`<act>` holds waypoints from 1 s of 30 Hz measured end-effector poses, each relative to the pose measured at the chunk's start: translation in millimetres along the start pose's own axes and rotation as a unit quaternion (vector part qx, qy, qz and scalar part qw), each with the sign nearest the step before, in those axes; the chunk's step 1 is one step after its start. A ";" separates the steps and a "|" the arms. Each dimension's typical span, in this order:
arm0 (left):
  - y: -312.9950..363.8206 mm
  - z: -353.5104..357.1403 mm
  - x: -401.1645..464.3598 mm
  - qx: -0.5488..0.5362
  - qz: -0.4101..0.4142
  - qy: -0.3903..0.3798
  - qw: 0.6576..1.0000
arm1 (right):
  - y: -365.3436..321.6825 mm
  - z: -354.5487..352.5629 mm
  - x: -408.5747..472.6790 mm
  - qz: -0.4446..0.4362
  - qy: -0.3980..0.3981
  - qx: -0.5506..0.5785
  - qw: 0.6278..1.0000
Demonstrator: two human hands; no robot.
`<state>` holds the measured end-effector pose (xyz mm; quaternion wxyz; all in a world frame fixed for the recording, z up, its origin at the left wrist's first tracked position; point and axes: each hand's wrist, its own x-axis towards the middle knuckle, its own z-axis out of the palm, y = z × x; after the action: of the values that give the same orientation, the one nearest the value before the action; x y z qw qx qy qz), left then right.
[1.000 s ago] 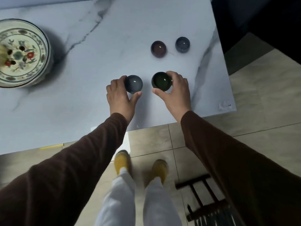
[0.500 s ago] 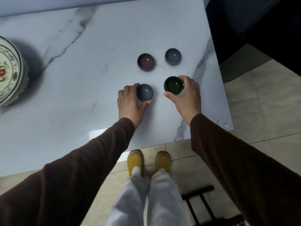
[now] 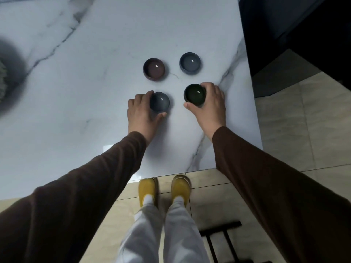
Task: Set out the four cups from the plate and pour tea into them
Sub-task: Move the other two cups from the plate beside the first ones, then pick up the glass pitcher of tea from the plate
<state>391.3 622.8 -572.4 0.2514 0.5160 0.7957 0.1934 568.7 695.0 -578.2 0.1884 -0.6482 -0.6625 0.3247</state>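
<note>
Marble, white with grey veins, makes up the table (image 3: 79,88) that fills most of the view, its near edge crossing just above the person's feet. Beige floor tiles (image 3: 303,130) lie to the right and below it. Two brown sleeves (image 3: 91,186) reach from the lower corners up over the tabletop. White trousers (image 3: 144,234) and yellow slippers (image 3: 148,188) show between them, with a dark wooden frame (image 3: 218,240) on the floor beside the right leg.

A blurred sliver of the plate (image 3: 2,76) sits at the far left edge, well apart from the cups.

The left hand (image 3: 142,114) curls around the near grey cup (image 3: 160,102), fingers over its far left side and thumb against its near side, gripping it as it rests on the table. The right hand (image 3: 210,107) wraps the dark green cup (image 3: 195,95) the same way, thumb on the near side, fingers around the right and far side.

Beyond them stand two cups untouched: a brown cup (image 3: 154,68) behind the near grey one and a blue-grey cup (image 3: 190,63) behind the green one. The four form a rough square, each apart from its neighbours. Whether any holds liquid cannot be told.
</note>
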 end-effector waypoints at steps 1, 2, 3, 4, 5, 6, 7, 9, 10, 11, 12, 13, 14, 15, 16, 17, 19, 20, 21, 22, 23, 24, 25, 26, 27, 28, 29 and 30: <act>0.3 0.6 -0.1 0.001 -0.001 -0.001 1.000 | 0.6 0.6 1.0 0.001 -0.001 0.000 1.000; 1.0 1.6 0.1 0.000 -0.002 -0.002 1.000 | 1.5 0.9 2.4 0.001 -0.004 -0.001 1.000; 1.5 2.7 0.3 0.001 -0.001 -0.003 1.000 | 2.3 1.6 3.5 0.001 -0.006 -0.001 1.000; 2.0 3.6 0.4 0.003 0.000 -0.004 1.000 | 3.2 2.2 4.3 0.000 -0.007 0.001 1.000; 2.3 4.1 0.8 0.007 0.002 -0.004 1.000 | 3.7 2.7 5.0 -0.002 -0.007 0.004 1.000; 2.5 4.8 0.5 0.012 0.003 -0.003 1.000 | 4.1 3.1 5.1 -0.004 -0.007 0.005 1.000; 2.5 5.0 0.3 0.016 0.001 -0.003 1.000 | 4.4 3.2 5.1 -0.005 -0.007 0.006 1.000; 2.7 4.4 -1.1 0.014 -0.006 -0.006 1.000 | 4.3 2.4 4.3 -0.004 -0.014 0.005 1.000; 2.9 3.2 -2.0 0.012 -0.010 -0.009 1.000 | 3.8 1.3 3.6 -0.004 -0.020 0.002 1.000; 3.1 1.3 -3.7 0.010 -0.014 -0.011 1.000 | 3.0 -0.8 2.6 -0.006 -0.026 -0.004 1.000; 3.0 -1.4 -5.6 0.011 -0.015 -0.013 1.000 | 2.1 -3.4 1.2 -0.009 -0.030 -0.014 0.999; 2.7 -5.1 -8.2 0.012 -0.016 -0.013 1.000 | 0.4 -6.9 -0.7 -0.015 -0.030 -0.028 0.999; 2.3 -9.6 -11.3 0.012 -0.016 -0.011 1.000 | -2.1 -11.2 -3.4 -0.022 -0.024 -0.043 0.999; 1.3 -14.1 -14.1 0.010 -0.016 -0.007 1.000 | -5.3 -15.5 -6.1 -0.030 -0.015 -0.057 0.998; 0.1 -20.2 -18.0 0.008 -0.016 -0.002 1.000 | -10.0 -20.0 -10.2 -0.042 -0.004 -0.070 0.997; -1.7 -26.7 -22.3 0.007 -0.015 0.001 1.000 | -15.5 -24.0 -15.1 -0.058 0.006 -0.083 0.995; -7.1 -41.1 -31.8 0.005 -0.012 0.007 1.000 | -29.5 -29.7 -27.0 -0.098 0.015 -0.110 0.989; -10.4 -47.6 -35.9 0.005 -0.011 0.009 1.000 | -36.4 -30.6 -33.0 -0.116 0.012 -0.120 0.986; -14.6 -55.6 -41.1 0.007 -0.010 0.011 1.000 | -44.6 -30.1 -40.0 -0.132 0.005 -0.127 0.983; -19.2 -63.9 -46.5 0.010 -0.009 0.012 1.000 | -53.2 -28.3 -47.6 -0.144 -0.006 -0.129 0.981; -25.4 -72.7 -52.1 0.015 -0.009 0.013 1.000 | -62.4 -24.7 -55.4 -0.154 -0.018 -0.131 0.979; -31.8 -81.7 -57.6 0.020 -0.009 0.014 1.000 | -71.8 -20.2 -62.9 -0.162 -0.030 -0.133 0.977; -38.1 -89.4 -62.3 0.026 -0.009 0.015 1.000 | -80.2 -15.8 -69.1 -0.167 -0.040 -0.139 0.975; -46.9 -99.7 -68.2 0.031 -0.009 0.019 0.999 | -90.7 -9.3 -77.0 -0.174 -0.050 -0.144 0.973; -56.2 -110.0 -74.1 0.036 -0.010 0.022 0.999 | -101.2 -2.1 -84.7 -0.181 -0.058 -0.148 0.971; -67.1 -121.1 -80.3 0.040 -0.012 0.027 0.999 | -112.8 6.1 -93.2 -0.186 -0.067 -0.149 0.969; -78.5 -132.9 -86.8 0.046 -0.013 0.032 0.998 | -125.0 15.2 -102.3 -0.189 -0.076 -0.150 0.967; -88.6 -142.8 -92.3 0.052 -0.013 0.036 0.998 | -135.6 23.5 -110.3 -0.191 -0.084 -0.151 0.966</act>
<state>273.0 496.4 -490.0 0.1981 0.5105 0.8199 0.1669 462.9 589.4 -484.7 0.0905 -0.5013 -0.8287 0.2317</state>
